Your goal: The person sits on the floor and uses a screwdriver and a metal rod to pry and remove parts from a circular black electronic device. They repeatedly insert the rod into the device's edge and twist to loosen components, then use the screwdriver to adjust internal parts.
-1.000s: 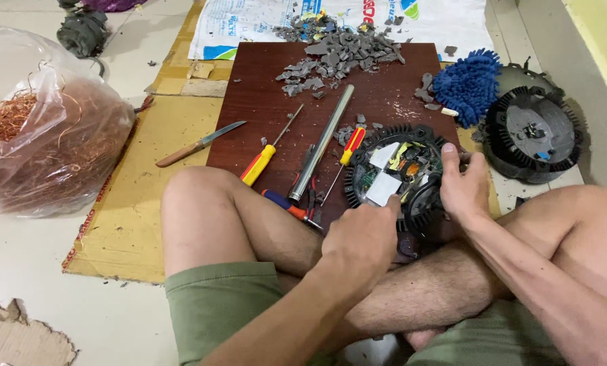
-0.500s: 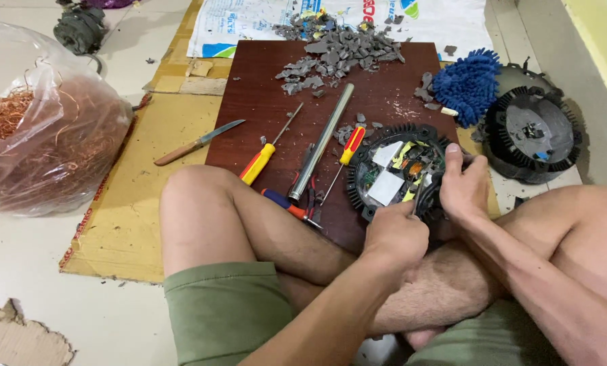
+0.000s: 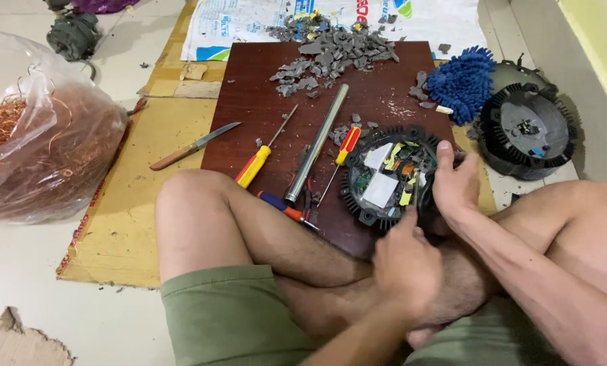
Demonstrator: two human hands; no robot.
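Round black housing (image 3: 393, 177), circuit board exposed, rests on dark wooden board (image 3: 263, 102) just past the crossed legs. Left hand (image 3: 406, 263) is clenched at its near rim, apparently working a thin tool into the edge; the tool itself is hard to make out. Right hand (image 3: 456, 184) grasps the far-right rim, steadying it. Judged step: prying the board loose; next calls for firm leverage without slipping. Beyond lie screwdrivers (image 3: 257, 163), a metal rod (image 3: 317, 141), grey fragments (image 3: 337, 51) and a second housing (image 3: 527, 129).
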